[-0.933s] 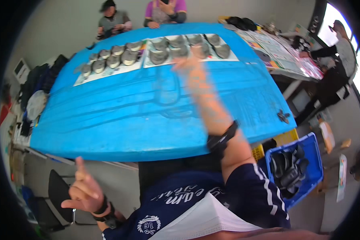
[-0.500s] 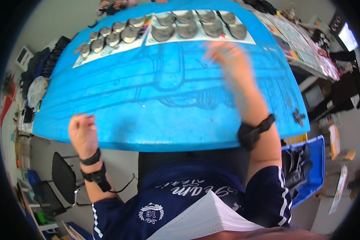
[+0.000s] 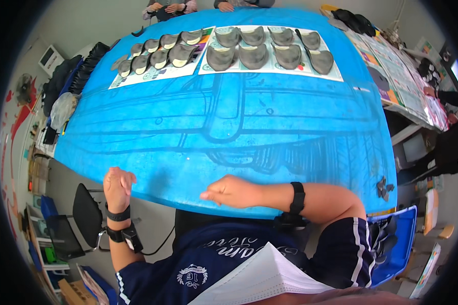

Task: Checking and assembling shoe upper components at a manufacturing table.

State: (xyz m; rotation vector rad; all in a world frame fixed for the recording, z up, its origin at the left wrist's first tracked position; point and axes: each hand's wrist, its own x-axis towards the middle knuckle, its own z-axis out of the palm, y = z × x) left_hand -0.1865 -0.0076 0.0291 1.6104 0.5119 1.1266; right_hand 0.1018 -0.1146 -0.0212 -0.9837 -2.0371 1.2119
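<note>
My left hand (image 3: 118,187) is raised at the table's near left edge, its fingers bent inward. My right hand (image 3: 234,191) is curled into a fist above the near middle of the table, with the thumb side toward the left. Whatever either hand may hold is hidden. Both hands are apart from the dark grey, curved, shell-shaped pieces (image 3: 253,57), which lie in two rows on white printed sheets (image 3: 269,72) at the far side. The pieces on the left sheet (image 3: 160,80) show cream edges. A blue cover (image 3: 178,114) lies over the table.
Small dark scraps (image 3: 384,188) lie at the table's right edge. A blue crate (image 3: 404,241) of black pieces stands below it. On the left are a black chair (image 3: 86,211) and a clear plastic bag (image 3: 63,109). Other people's hands (image 3: 174,8) show at the far edge.
My right hand has drawn back from near the far sheets to the table's near side and curled into a fist. My left hand sits slightly lower in the picture. The view has shifted a little.
</note>
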